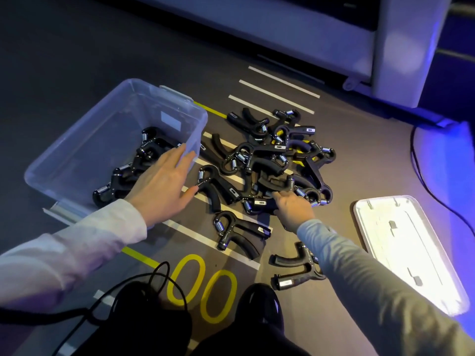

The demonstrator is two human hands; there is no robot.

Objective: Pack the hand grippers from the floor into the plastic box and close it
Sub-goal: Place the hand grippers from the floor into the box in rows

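You are crouched over a dark floor (77, 73) marked with white stripes, a yellow line and two yellow zeros, and everything you need lies within arm's reach of your knees.

The clear, open-topped plastic box (77, 150) sits on the floor to your left, just beside the pile, which I take to be deliberate: each transfer is one short sweep. Its flat white lid (411, 253) lies well apart on your right, underside up, out of the working lane until closing time. One box, one lid.

The black sprung hand grippers (270, 160) are split between two places. About four already rest along the box's near side, overlapping so the count is uncertain. The tangled heap on the floor holds roughly nine or ten; I cannot separate them exactly. Two more lie loose near your knees, one on the white stripes (239, 233) and one partly under your right sleeve (293, 273). By that tally the packing looks less than a third done.

Your left hand (159, 183) hangs flat and empty over the box's near corner, fingers straight, thumb touching a gripper beside the box. Your right hand (293, 206) reaches into the heap's near edge with fingers curled under; whether it actually grips one I cannot tell.
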